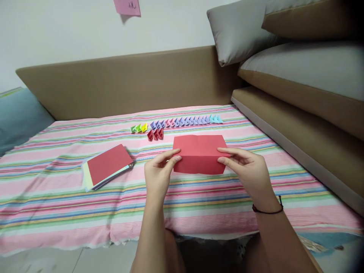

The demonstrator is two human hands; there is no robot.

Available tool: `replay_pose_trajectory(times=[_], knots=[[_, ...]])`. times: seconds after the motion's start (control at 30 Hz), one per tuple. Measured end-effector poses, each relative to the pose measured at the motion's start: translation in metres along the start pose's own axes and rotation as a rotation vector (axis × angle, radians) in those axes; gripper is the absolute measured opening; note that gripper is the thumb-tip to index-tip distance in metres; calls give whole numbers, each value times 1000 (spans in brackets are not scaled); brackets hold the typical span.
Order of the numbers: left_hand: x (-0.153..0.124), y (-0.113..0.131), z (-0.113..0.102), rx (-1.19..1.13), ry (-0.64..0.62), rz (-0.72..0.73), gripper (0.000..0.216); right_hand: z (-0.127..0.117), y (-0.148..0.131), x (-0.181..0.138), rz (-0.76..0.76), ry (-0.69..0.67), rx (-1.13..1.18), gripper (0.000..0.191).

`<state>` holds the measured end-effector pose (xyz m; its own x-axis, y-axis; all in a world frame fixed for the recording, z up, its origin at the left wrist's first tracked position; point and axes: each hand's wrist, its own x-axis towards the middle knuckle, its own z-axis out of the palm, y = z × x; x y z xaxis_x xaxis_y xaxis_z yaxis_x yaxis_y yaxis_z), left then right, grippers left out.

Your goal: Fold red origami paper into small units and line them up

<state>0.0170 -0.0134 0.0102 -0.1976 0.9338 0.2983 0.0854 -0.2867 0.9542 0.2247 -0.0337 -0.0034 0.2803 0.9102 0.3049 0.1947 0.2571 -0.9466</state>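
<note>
Red paper sheet (200, 153): lying on striped bed cover (57, 204), folded w/ crease showing near its top; both hands gripping it at its side edges.

Left hand (157, 172): fingers (174, 152) pinching sheet's left edge, thumb on top, other fingers tucking under.

Right hand (250, 170): fingers (226, 151) pinching sheet's right edge, index lying flat along the top surface. Black cord bracelet (269, 210) sitting on this wrist.

Paper stack (106, 167): resting well left of left fingers, red sheet on top, pale yellow & other cols. peeking out at edges; apart from the held sheet.

Folded pieces, far row (176, 123): running just beyond the fingers, green/yellow at left end, then purple & pink, blue at right end; pieces touching or nearly so.

Red folded pieces (155, 134): approx. three, sitting between far row & left fingers, slightly left of the held sheet.

Brown backrest (127, 83): standing beyond the row. Grey cushions (239, 30): piling up beyond & right of right fingers. Pink note (127, 7): hanging on wall, top of view; writing too small to read.
</note>
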Motion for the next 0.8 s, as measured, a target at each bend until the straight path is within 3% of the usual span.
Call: replay_pose_trajectory(times=[0.13, 0.3, 0.37, 0.53, 0.67, 0.8], knots=[[0, 1, 2, -45, -20, 6, 21, 3, -1, -1, -57, 35, 38, 24], [0, -1, 5, -171, -74, 4, 56, 6, -4, -2, -40, -24, 169, 67], [1, -3, 5, -177, -50, -12, 60, 6, -2, -1, -12, -45, 184, 72], [2, -5, 5, -226, -55, -98, 54, 9, 4, 1, 118, -53, 239, 58], [-1, 1, 6, -301, -190, -300, 37, 11, 2, -1, 196, -142, 309, 27], [-5, 5, 9, -372, -363, -403, 38, 12, 0, -3, 221, -167, 308, 24]])
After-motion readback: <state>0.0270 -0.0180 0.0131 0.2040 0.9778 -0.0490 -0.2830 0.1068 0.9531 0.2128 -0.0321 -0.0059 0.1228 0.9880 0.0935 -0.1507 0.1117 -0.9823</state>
